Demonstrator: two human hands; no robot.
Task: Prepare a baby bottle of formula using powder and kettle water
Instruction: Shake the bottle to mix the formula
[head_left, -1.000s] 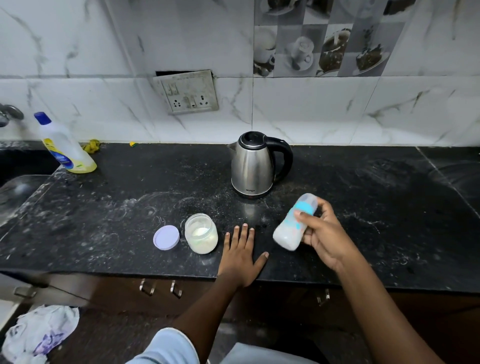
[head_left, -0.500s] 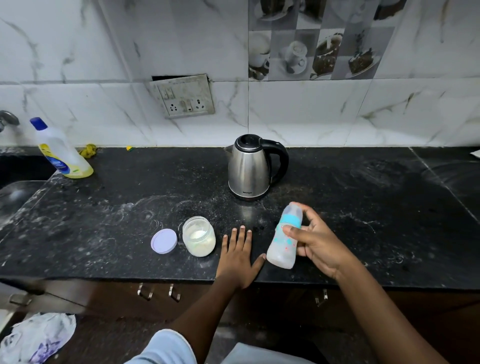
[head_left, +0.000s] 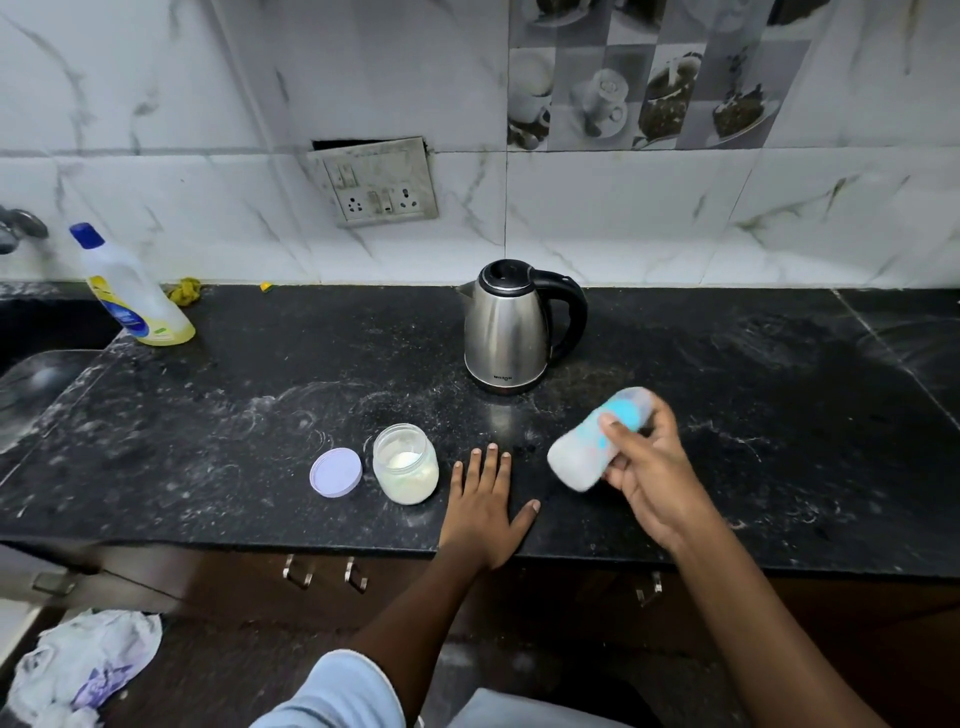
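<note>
Gripping blurred cylindrical baby bottle (head_left: 597, 447): right hand (head_left: 649, 467); left hand (head_left: 483, 506) flat, fingers straight, on speckled stone counter (head_left: 260, 415).

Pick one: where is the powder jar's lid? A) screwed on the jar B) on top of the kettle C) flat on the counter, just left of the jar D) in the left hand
C: the purple lid lies flat on the counter beside the open powder jar. The left hand rests flat and holds nothing, the right hand grips the baby bottle, and the kettle has only its own black top.
</note>
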